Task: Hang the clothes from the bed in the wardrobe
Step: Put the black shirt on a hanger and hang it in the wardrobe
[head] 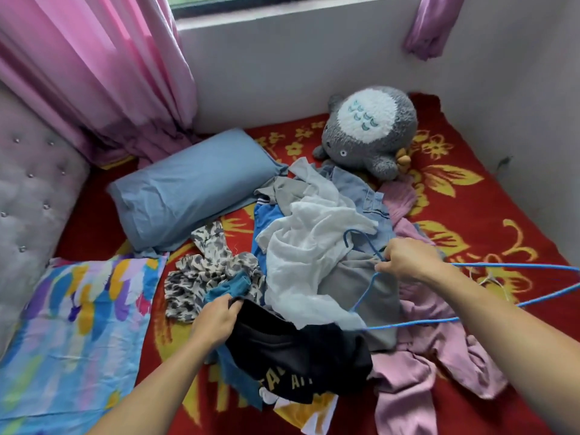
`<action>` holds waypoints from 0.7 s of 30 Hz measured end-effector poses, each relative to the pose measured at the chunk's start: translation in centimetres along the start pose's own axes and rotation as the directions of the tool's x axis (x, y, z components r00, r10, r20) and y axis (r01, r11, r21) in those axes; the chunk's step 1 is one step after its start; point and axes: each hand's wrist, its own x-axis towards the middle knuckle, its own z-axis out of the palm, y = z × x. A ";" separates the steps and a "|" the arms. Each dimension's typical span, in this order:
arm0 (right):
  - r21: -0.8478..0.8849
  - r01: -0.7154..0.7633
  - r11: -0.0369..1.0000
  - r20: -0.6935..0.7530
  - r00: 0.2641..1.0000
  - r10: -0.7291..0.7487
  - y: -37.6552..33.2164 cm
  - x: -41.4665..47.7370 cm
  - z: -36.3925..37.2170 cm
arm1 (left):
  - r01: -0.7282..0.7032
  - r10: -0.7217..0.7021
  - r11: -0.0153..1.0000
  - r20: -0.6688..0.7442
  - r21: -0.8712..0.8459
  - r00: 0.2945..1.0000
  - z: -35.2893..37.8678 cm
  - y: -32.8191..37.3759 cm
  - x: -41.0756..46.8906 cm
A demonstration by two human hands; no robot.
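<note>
Gripping the upper edge of the black garment with the left hand, fingers clenched into the cloth, at the near side of the heap of clothes on the bed. Holding the blue wire hangers in the right hand, fingers pinched round the wire just below the hook, over the grey garment, with the wire frames trailing off toward the right edge of view; number of hangers unclear. Lying heaped in the middle of the red floral blanket: a white garment on top, overlapping the grey one; a denim shirt behind, touching the grey plush toy; a bright blue garment showing at the white one's left; a leopard-print garment spreading out on the left, with a teal piece just above the left hand; a pink garment sprawling at the right, partly under the grey one. Resting behind the leopard print, a blue pillow; lying at the left, a multicoloured pillow beside the tufted grey headboard; hanging above, a pink curtain.
</note>
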 end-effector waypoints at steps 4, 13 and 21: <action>0.231 0.094 0.968 -0.008 0.996 -0.094 -0.2 -2.0 -2.5 | -0.057 0.057 0.998 -0.008 -0.011 0.998 -0.4 1.0 -0.8; 0.526 0.443 0.726 -0.289 0.896 -0.337 -5.7 -2.8 -1.0 | -0.234 0.238 0.971 -0.147 0.046 0.960 -1.8 2.3 -3.3; 0.757 0.419 0.501 -0.285 0.902 -0.323 -7.6 -2.2 1.1 | -0.232 0.313 0.939 -0.353 0.253 0.882 -4.5 -0.3 -3.2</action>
